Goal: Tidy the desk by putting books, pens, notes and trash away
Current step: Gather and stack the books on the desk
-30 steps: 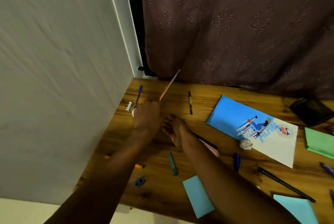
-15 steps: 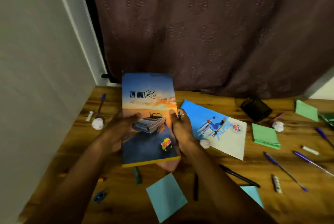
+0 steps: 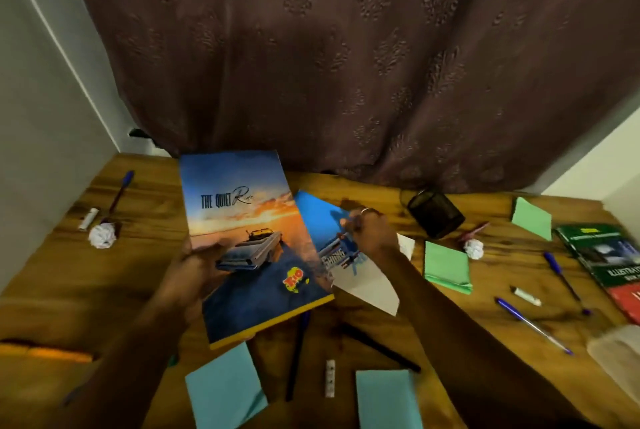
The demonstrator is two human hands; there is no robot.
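Observation:
My left hand (image 3: 194,266) holds a book with a sunset and car cover (image 3: 242,214) tilted above the wooden desk (image 3: 138,290), thumb on the cover. My right hand (image 3: 375,238) lies on a blue book (image 3: 313,217) flat on the desk just right of it, fingers curled at its far edge. Crumpled paper balls (image 3: 102,236) (image 3: 473,248) lie left and right. Blue pens (image 3: 119,193) (image 3: 530,324) (image 3: 562,276), black pens (image 3: 298,356) (image 3: 381,347), green notes (image 3: 446,266) (image 3: 531,219) and light blue notes (image 3: 225,390) (image 3: 384,401) are scattered about.
A black mesh pen holder (image 3: 435,212) lies tipped at the back. A green and red book (image 3: 602,255) sits at the right edge, clear plastic (image 3: 616,356) below it. A brown curtain (image 3: 346,65) hangs behind; a wall (image 3: 41,117) stands on the left.
The sunset book came up off the desk in both hands. My right hand has since left it and moved right onto the blue book; the left hand alone holds it.

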